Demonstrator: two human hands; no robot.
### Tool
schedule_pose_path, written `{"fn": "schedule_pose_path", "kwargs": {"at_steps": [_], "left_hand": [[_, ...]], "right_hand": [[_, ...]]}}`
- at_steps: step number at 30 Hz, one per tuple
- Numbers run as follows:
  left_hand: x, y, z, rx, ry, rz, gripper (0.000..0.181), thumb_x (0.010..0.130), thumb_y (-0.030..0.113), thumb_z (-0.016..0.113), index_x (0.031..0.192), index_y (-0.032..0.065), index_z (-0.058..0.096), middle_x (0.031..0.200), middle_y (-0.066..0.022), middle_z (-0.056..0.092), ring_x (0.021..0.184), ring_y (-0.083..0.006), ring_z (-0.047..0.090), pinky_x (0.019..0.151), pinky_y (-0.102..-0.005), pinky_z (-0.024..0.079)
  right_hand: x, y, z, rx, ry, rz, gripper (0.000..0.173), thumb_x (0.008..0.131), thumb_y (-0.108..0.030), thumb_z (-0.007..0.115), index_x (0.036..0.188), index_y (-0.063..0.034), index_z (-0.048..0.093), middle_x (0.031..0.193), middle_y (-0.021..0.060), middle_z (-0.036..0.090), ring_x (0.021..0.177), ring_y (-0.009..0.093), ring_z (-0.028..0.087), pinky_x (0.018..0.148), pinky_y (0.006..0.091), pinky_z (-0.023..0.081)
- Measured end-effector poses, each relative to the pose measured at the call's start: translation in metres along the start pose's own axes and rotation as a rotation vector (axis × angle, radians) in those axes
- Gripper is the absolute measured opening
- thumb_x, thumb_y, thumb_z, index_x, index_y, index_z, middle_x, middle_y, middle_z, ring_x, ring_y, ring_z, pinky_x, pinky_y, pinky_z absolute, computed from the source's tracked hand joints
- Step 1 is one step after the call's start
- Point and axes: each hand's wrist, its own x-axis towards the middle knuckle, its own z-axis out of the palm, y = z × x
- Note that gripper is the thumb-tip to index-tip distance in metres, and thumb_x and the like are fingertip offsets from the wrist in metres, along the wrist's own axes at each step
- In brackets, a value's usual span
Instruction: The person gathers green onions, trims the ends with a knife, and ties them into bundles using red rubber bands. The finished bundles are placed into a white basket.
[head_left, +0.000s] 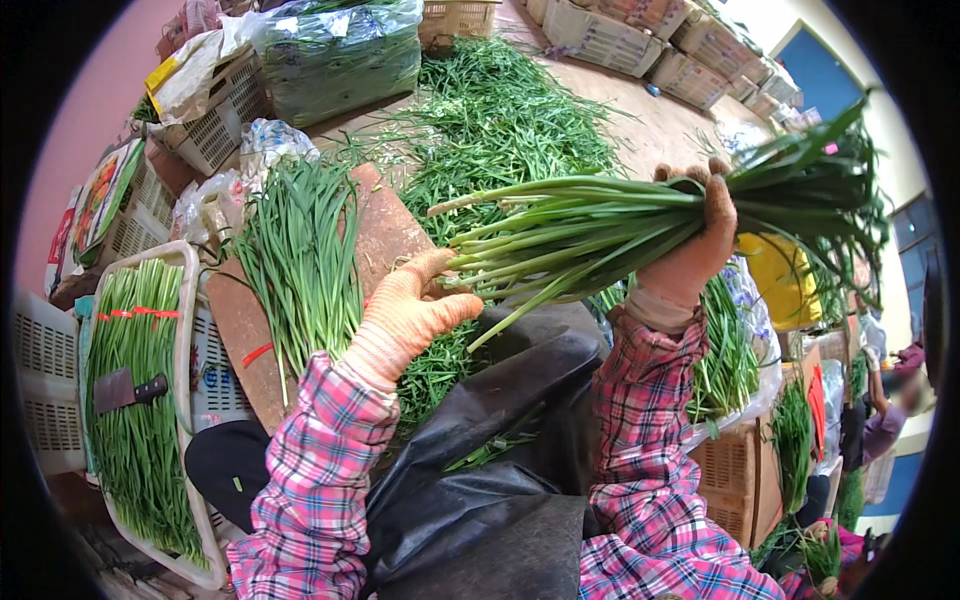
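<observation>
My gloved right hand (694, 232) is raised and closed around the middle of a bunch of long green leafy stalks (585, 225), which look like garlic chives. Pale stem ends point left, and dark leaves hang over to the right. At those stem ends is my gloved left hand (416, 307), its thumb and fingers around the tip of a stalk. More loose chives (307, 255) lie on a brown board (382, 225) beside my left hand, near a red band (257, 355). A cleaver (129, 390) rests on banded chives in a white crate (187, 330) at the left.
A large heap of green leaves (517, 127) covers the floor ahead. A plastic-lined crate (341, 67) stands behind at the left. More chives (724, 352) lie on plastic at my right. Stacked crates (600, 34) line the back. Other people (889, 420) are at the far right.
</observation>
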Motion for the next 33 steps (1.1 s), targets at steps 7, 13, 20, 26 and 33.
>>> {"fn": "schedule_pose_path", "kwargs": {"at_steps": [7,13,20,26,33], "left_hand": [[-0.012,-0.014,-0.001,-0.407,0.053,-0.161,0.024,0.091,0.007,0.059,0.113,-0.0011,0.065,0.076,-0.0082,0.066,0.054,-0.0153,0.06,0.05,-0.0284,0.051],[-0.016,-0.006,-0.003,-0.678,-0.192,-0.149,0.035,0.085,0.006,0.067,0.119,-0.0029,0.061,0.083,-0.0071,0.065,0.064,-0.0155,0.061,0.048,-0.0299,0.05],[-0.018,-0.005,-0.003,-0.541,0.07,-0.089,0.027,0.091,0.022,0.068,0.103,-0.0013,0.062,0.056,-0.0021,0.048,0.043,-0.0138,0.045,0.043,-0.0289,0.038],[-0.037,-0.017,-0.061,-0.49,0.196,-0.024,0.017,0.093,0.016,0.064,0.094,-0.0002,0.064,0.061,0.0015,0.045,0.048,-0.011,0.039,0.046,-0.0287,0.033],[-0.037,0.002,-0.02,0.311,0.351,0.168,0.018,0.084,0.002,0.066,0.102,0.002,0.066,0.083,-0.0016,0.066,0.069,-0.0076,0.057,0.065,-0.0233,0.049]], "right_hand": [[-0.013,0.0,-0.018,0.198,0.13,0.01,0.034,0.089,-0.02,0.062,0.115,0.0003,0.056,0.084,0.007,0.063,0.078,0.021,0.06,0.085,0.0421,0.05],[-0.02,0.002,-0.03,0.347,0.137,0.125,0.025,0.09,-0.018,0.062,0.111,-0.004,0.059,0.085,0.005,0.064,0.079,0.02,0.061,0.085,0.0415,0.052],[-0.019,0.007,-0.048,0.326,0.237,0.174,0.021,0.09,-0.021,0.061,0.104,-0.0056,0.063,0.082,0.0042,0.065,0.077,0.021,0.062,0.084,0.0402,0.052],[-0.01,0.005,-0.064,0.243,0.238,0.123,0.022,0.089,-0.023,0.059,0.098,-0.0035,0.065,0.079,0.0092,0.063,0.083,0.03,0.062,0.085,0.0445,0.05],[-0.015,0.007,-0.059,0.285,0.281,0.186,0.02,0.089,-0.022,0.059,0.093,-0.0036,0.065,0.077,0.0094,0.064,0.08,0.029,0.062,0.085,0.0422,0.05]]}}
